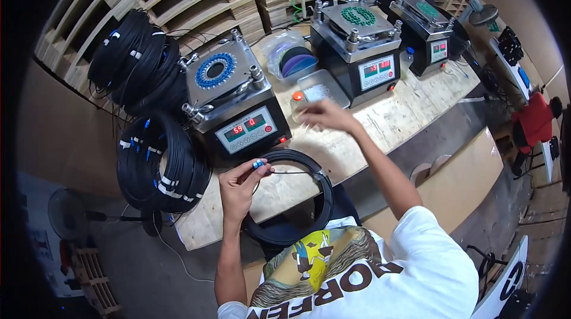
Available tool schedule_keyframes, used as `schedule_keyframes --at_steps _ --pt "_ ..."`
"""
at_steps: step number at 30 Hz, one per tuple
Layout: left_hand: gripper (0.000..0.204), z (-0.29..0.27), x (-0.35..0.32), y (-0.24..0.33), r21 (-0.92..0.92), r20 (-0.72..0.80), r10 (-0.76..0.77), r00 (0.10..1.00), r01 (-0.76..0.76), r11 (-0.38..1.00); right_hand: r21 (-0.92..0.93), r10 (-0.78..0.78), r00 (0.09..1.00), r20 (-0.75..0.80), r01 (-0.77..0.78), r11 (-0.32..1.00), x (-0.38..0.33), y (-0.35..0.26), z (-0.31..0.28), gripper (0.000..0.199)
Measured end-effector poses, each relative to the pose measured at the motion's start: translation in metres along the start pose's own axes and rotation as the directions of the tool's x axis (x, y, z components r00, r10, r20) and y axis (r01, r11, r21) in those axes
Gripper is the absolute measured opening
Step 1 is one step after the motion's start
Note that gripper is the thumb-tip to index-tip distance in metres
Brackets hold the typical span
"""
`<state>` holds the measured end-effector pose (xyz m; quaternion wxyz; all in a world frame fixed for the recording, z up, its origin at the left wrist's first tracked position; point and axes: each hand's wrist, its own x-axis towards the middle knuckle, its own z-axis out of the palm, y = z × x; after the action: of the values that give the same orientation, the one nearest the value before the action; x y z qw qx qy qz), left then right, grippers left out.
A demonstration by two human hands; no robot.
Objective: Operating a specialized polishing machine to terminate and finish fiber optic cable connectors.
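Observation:
My left hand [239,183] pinches a small blue connector [259,164] on the end of a thin black cable. That cable runs back to a black coil [318,182] lying on the plywood bench [386,123] in front of me. My right hand [324,115] reaches forward over the bench, fingers apart and blurred, close to a clear plastic tray [321,88] and a small bottle with an orange cap [297,98]. It holds nothing that I can see.
Three grey box machines with red digit displays stand on the bench: near left [235,102], middle [357,51], far right [425,30]. Bundles of black cable coils [157,161] hang at the left. Wooden pallets are stacked behind. A bag of round discs [291,57] lies between machines.

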<state>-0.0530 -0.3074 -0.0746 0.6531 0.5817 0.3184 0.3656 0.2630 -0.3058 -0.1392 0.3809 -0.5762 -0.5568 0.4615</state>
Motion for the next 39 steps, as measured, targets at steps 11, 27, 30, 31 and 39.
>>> schedule_keyframes --at_steps 11,27,30,31,39 --pt "0.020 0.013 0.004 -0.009 0.016 0.052 0.052 0.997 -0.053 0.998 -0.860 -0.122 0.963 -0.239 -0.151 0.487 0.054 0.130 -0.056 0.013" --pt "0.021 0.014 0.005 -0.006 -0.030 0.113 0.058 0.992 -0.055 0.998 -0.622 -0.157 0.948 -0.277 -0.052 0.781 0.043 0.112 -0.067 0.032" --pt "0.021 0.017 0.005 -0.002 -0.003 0.102 0.067 0.993 -0.067 0.998 -0.102 0.070 0.962 -0.265 -0.100 0.990 0.019 0.062 -0.058 0.033" --pt "0.021 0.021 0.007 -0.001 0.016 0.107 0.068 0.992 -0.070 0.997 0.053 -0.008 0.970 -0.244 0.022 0.998 0.008 0.050 -0.056 0.027" --pt "0.020 0.033 0.008 0.014 0.087 0.106 0.108 0.989 -0.117 0.989 0.352 -0.140 0.948 -0.286 0.240 0.905 -0.057 -0.078 0.037 0.021"
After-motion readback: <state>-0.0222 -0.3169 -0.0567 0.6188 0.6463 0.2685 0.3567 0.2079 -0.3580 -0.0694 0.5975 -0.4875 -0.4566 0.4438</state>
